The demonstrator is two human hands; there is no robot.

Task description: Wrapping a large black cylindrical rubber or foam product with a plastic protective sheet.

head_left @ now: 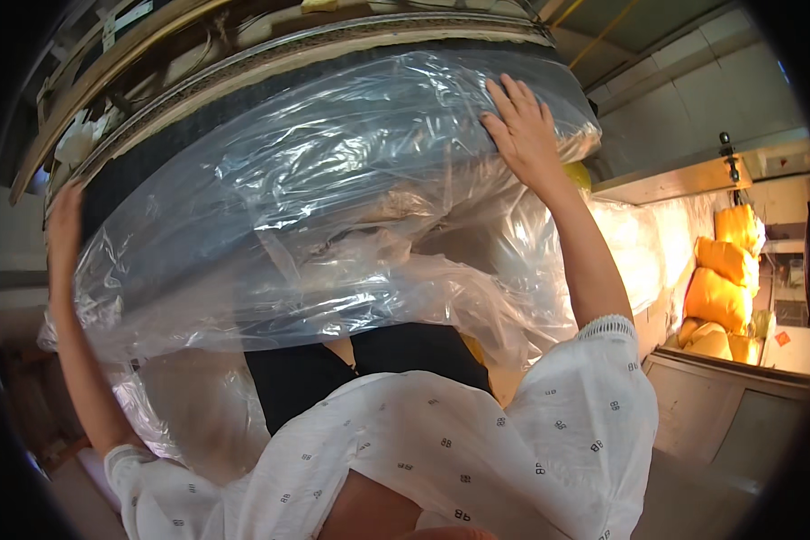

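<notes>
A wide sheet of clear plastic film (pixel 333 180) lies wrinkled and shiny across the dark work surface (pixel 162 148) and hangs down over its near side towards my lap. My right hand (pixel 524 135) rests flat on the film near its far right end, with the fingers spread. At the far left, my left hand (pixel 65 225) is beside the film's left edge, by the end of the dark surface. It is blurred and seen edge-on, so I cannot tell how its fingers are set or whether they touch the film.
Behind the dark surface runs a long machine frame with a curved wooden bar (pixel 126 81). More clear film bunches below, near my legs. On the right stand a metal ledge (pixel 666 180), a pale cabinet (pixel 693 396) and a pile of orange-yellow bundles (pixel 724 279) in bright light.
</notes>
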